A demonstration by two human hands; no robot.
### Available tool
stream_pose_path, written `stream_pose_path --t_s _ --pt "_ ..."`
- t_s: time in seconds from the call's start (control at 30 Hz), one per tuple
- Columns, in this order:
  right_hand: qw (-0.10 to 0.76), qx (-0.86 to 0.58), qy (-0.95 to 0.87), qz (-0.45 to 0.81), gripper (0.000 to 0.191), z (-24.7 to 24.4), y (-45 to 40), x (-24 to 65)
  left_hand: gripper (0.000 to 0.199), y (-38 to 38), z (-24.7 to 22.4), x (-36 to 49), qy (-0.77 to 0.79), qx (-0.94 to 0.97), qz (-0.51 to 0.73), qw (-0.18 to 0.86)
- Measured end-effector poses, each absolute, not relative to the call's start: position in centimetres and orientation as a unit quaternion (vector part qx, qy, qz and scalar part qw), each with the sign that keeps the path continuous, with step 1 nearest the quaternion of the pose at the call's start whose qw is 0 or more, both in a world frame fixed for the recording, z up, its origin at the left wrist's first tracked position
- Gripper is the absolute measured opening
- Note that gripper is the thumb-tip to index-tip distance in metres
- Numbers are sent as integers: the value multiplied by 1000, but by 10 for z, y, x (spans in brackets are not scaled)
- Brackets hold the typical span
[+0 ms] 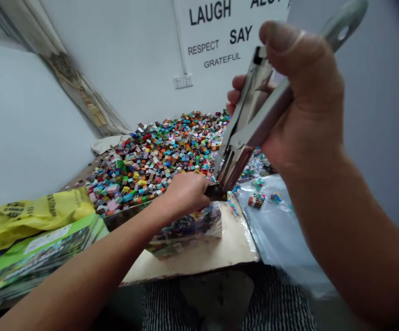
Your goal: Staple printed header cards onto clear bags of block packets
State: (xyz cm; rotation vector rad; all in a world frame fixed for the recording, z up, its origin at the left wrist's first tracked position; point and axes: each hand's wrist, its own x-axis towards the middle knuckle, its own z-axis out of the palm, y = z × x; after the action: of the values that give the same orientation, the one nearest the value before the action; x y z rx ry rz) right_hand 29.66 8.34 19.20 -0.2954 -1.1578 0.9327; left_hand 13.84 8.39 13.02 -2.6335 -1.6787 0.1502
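Observation:
My right hand (303, 87) is wrapped round a grey, long-handled stapler (251, 133), which slants down to the left with its handles spread apart. The stapler's jaws meet a small dark folded card (216, 191). My left hand (189, 191) is closed, pinching that card from the left. Below my left hand stands a clear plastic bag or box (185, 232) with small dark and coloured pieces inside. Whether the card is joined to it, I cannot tell. My left fingertips are partly hidden.
A big heap of small colourful boxes (165, 156) covers the table's back. Clear plastic bags (282, 220) lie to the right, with small pieces on them. At left, a yellow bag (37, 216) rests by green printed sheets (54, 248). The table's front edge (192, 273) is near my lap.

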Motion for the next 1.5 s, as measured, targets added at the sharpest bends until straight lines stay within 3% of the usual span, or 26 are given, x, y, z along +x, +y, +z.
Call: stream_pose_path --t_s 0.17,0.33,0.47,0.67,0.83,1.3,1.5 --pt "717 -163 -537 413 29 173 73 330 16 82 139 137 -577 -813 68 -41" --pt "568 -247 -425 660 52 100 53 355 17 82 142 139 -589 -801 73 -84" --pt "498 -264 -364 742 60 56 41 346 22 84 139 135 -589 -796 50 -127" --pt "491 -260 -365 747 55 40 28 330 25 83 138 130 -580 -797 25 -166" --pt "485 -286 -349 749 66 30 27 328 23 83 139 132 -578 -796 41 -174" --pt "484 -197 -444 728 62 19 45 327 13 82 138 137 -575 -805 68 -132" --pt "467 -174 -470 728 73 21 49 327 13 80 139 141 -569 -809 89 -115"
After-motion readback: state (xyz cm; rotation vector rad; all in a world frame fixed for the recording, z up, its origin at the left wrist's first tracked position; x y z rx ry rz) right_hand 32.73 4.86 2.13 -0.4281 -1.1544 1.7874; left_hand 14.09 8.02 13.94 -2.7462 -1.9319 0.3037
